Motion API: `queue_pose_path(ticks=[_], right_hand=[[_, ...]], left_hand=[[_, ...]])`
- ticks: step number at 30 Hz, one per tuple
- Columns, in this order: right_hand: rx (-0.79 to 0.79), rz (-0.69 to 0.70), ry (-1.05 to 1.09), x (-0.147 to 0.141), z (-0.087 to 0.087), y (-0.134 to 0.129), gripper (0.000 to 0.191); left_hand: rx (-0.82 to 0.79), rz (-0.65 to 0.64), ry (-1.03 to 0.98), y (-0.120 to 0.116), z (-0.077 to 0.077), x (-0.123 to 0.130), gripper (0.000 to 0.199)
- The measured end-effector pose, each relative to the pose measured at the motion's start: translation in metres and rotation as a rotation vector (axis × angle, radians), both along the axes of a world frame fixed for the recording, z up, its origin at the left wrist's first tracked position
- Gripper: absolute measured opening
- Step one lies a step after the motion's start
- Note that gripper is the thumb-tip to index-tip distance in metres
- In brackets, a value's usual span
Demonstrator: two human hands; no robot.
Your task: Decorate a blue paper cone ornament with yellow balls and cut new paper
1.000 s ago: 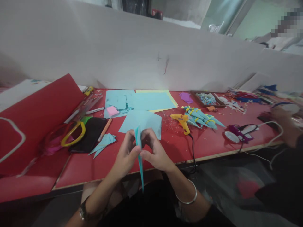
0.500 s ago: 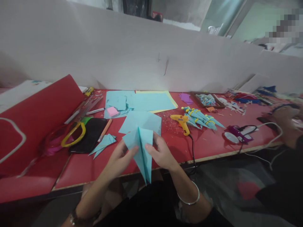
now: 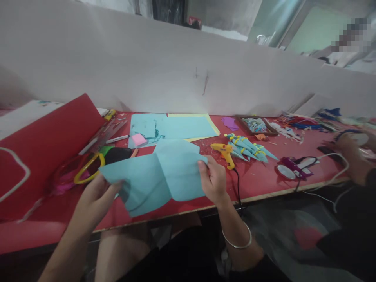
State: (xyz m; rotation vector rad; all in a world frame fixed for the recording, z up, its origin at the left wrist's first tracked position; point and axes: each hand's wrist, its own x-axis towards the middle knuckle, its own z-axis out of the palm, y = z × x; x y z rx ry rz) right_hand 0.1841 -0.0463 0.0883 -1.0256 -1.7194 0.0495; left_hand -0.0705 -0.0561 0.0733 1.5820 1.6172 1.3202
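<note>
A light blue paper sheet (image 3: 145,182) is spread open between my hands above the front of the table, with creases across it. My left hand (image 3: 95,197) pinches its left edge between thumb and fingers. At the right edge, my right hand (image 3: 215,180) grips the paper with its thumb on top. Behind it another light blue sheet (image 3: 178,145) lies on the table, partly covered; the border between the two is hard to make out. Right of my right hand lies a yellow glue gun (image 3: 225,152), beside several blue paper cones (image 3: 246,145) with yellow trim.
Scissors with a yellow handle (image 3: 88,168), a black flat object (image 3: 117,155) and a pink note pad (image 3: 138,139) lie left on the red table (image 3: 264,178). Farther back are blue sheets (image 3: 190,126) and a small tray (image 3: 273,131). Another person's hand (image 3: 351,150) is at far right.
The blue paper, folded into a narrow pointed shape before, is now opened wide. My left hand has moved left and my right hand slightly right, each still holding it.
</note>
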Motion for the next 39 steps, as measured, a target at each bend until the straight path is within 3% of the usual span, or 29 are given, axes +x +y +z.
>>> queue_pose_path(ticks=[4,5,7,10,13,19,25,39], right_hand=[[0.060,0.102,-0.056,-0.007,0.006,-0.004,0.013],[0.079,0.148,-0.069,-0.009,0.008,-0.005,0.013],[0.102,0.240,-0.080,-0.013,0.012,-0.007,0.013],[0.087,0.301,-0.047,-0.015,0.015,-0.012,0.015],[0.029,0.249,0.015,-0.015,0.014,-0.015,0.016],[-0.210,0.037,0.222,-0.016,0.005,-0.015,0.029],[-0.434,0.143,0.377,-0.016,0.004,-0.012,0.034],[-0.440,0.126,0.347,-0.016,-0.003,-0.014,0.038]], left_hand=[[0.468,0.274,0.364,0.000,0.012,0.023,0.049],[0.558,0.291,0.452,-0.001,0.017,0.030,0.054],[0.638,0.207,0.598,-0.003,0.027,0.044,0.049],[0.560,0.097,0.721,-0.003,0.037,0.058,0.033],[0.480,0.075,0.717,0.002,0.039,0.061,0.020],[0.351,-0.031,0.459,0.005,0.044,0.058,0.024],[0.259,-0.110,0.233,0.004,0.050,0.058,0.033],[0.254,-0.033,0.200,0.011,0.040,0.059,0.033]])
